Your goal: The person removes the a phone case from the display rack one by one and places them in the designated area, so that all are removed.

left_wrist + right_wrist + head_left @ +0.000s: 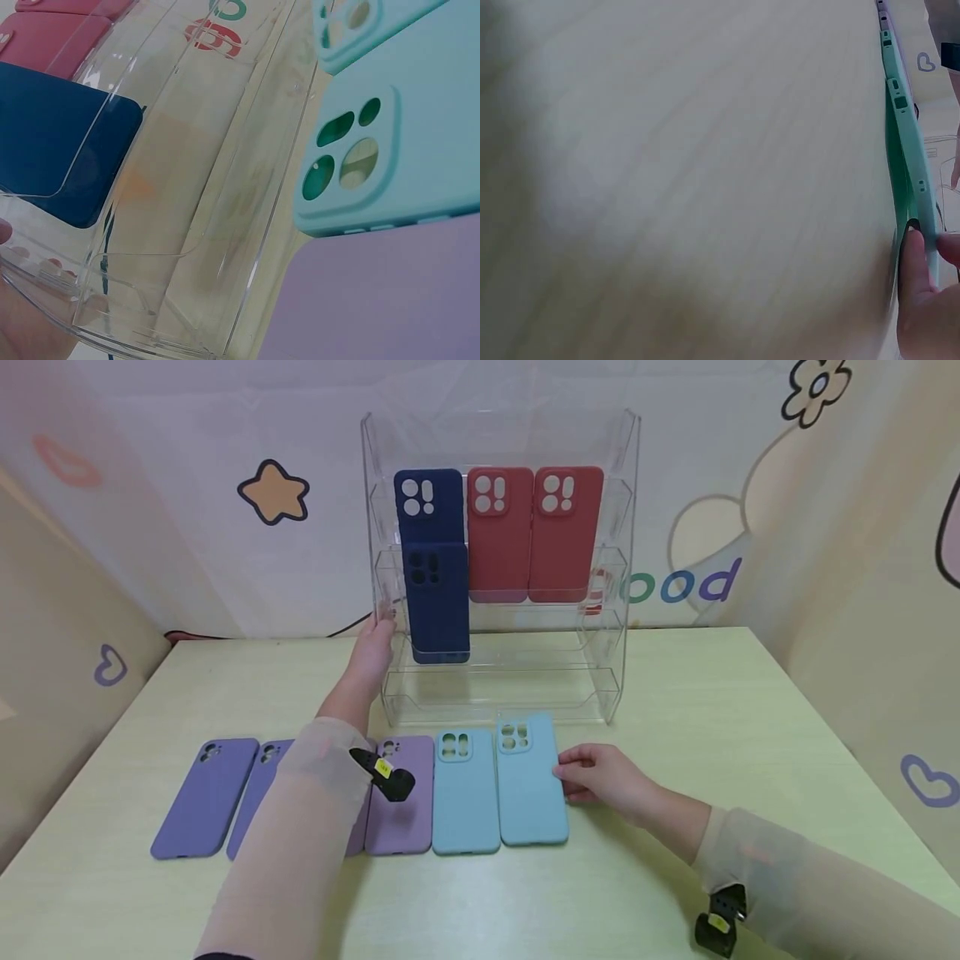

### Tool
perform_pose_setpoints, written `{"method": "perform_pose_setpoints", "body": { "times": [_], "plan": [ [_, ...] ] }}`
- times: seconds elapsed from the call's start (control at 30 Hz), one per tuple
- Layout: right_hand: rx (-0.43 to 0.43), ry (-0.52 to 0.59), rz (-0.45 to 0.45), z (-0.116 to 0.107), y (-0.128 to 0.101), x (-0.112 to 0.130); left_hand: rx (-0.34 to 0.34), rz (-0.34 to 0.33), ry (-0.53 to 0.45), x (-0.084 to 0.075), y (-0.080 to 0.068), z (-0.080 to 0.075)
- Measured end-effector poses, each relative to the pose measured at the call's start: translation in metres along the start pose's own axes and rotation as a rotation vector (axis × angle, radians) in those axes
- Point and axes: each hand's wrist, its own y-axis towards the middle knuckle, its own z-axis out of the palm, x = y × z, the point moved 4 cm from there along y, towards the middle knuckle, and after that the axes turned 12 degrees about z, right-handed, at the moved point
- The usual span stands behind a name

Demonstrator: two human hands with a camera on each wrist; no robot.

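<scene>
Four phone cases [498,547] racked; a row [465,806] left on the table [675,693].
Right hand [606,777] pinches the rightmost light-blue case [531,793], near the acrylic rack [498,706]'s front edge; left hand [370,652] grips its left side.

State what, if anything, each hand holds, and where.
Right hand: the rightmost light-blue rectangular phone case, pinched by its right edge. Left hand: the clear plastic rack, gripped by its left side.

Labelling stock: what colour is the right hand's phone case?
Phone case: light blue, clearest in the head view.
</scene>
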Motion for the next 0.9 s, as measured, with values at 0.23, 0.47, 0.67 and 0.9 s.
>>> {"method": "perform_pose_setpoints", "body": {
  "times": [0.23, 0.47, 0.67, 0.9],
  "plan": [
    [0.003, -0.026, 0.015, 0.001, -0.001, -0.001, 0.028, -0.017, -0.012, -0.015, -0.010, 0.003],
    [-0.002, -0.121, -0.021, 0.000, -0.003, 0.002, 0.034, -0.009, 0.019, -0.024, -0.016, 0.004],
    [-0.031, -0.273, -0.043, -0.004, -0.004, 0.009, 0.036, -0.011, 0.011, -0.027, -0.018, 0.006],
    [0.023, -0.322, -0.131, -0.006, -0.004, 0.035, 0.027, -0.021, -0.002, -0.030, -0.019, 0.006]
  ]
}}
